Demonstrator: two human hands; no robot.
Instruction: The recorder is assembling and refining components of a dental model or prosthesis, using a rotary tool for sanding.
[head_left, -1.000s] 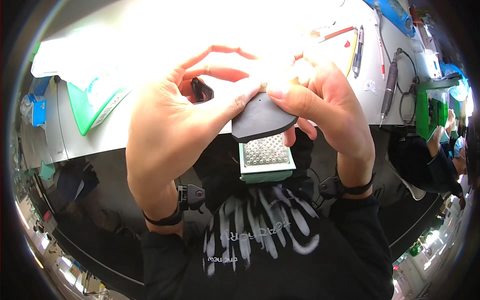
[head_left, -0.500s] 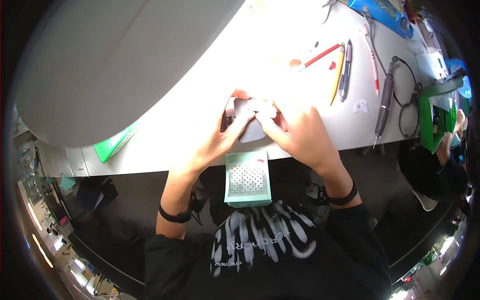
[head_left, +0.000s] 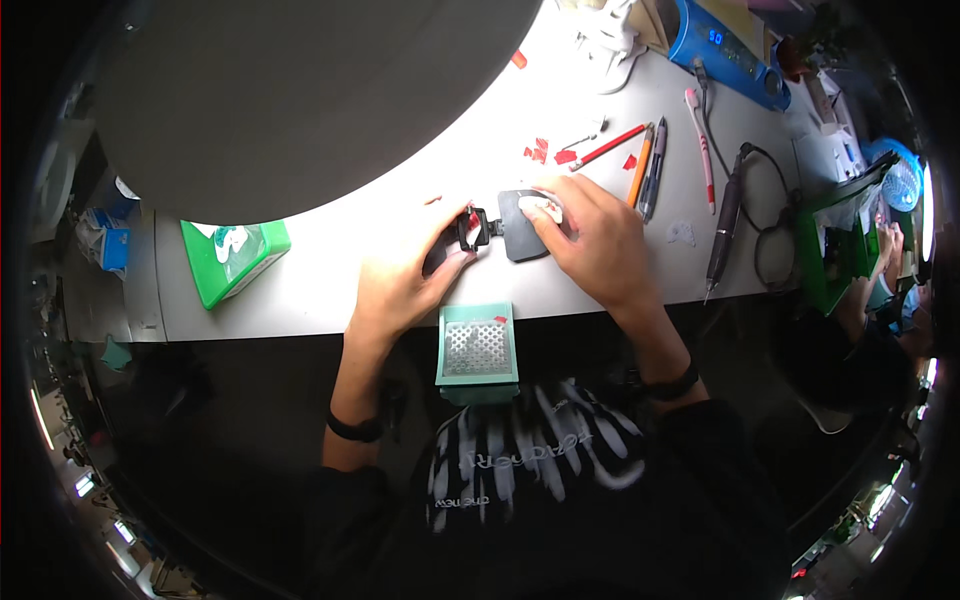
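My left hand (head_left: 408, 268) has its thumb and fingers closed round a small black frame (head_left: 474, 230), its far fingers partly hidden. To the right of the frame, seemingly joined to it by a short black connector, is a flat dark-grey plate (head_left: 520, 240) with rounded corners. The fingers and thumb of my right hand (head_left: 604, 238) pinch a small white piece (head_left: 545, 208) over the plate's right side. I cannot tell what the white piece is. Both hands are just above the white table near its front edge.
A pale green tray (head_left: 478, 378) with a perforated metal sheet juts from the table edge. Left stands a green box (head_left: 268, 242); a big grey lamp shade (head_left: 310, 100) hangs above. Pencils, a pen, a toothbrush (head_left: 700, 140) and a corded handpiece (head_left: 725, 230) lie right. A co-worker's hand (head_left: 888, 245) is far right.
My hands have drawn apart; the black frame between them now shows clearly. The grey plate has turned and sits further right and higher. The whole view has shifted slightly and darkened.
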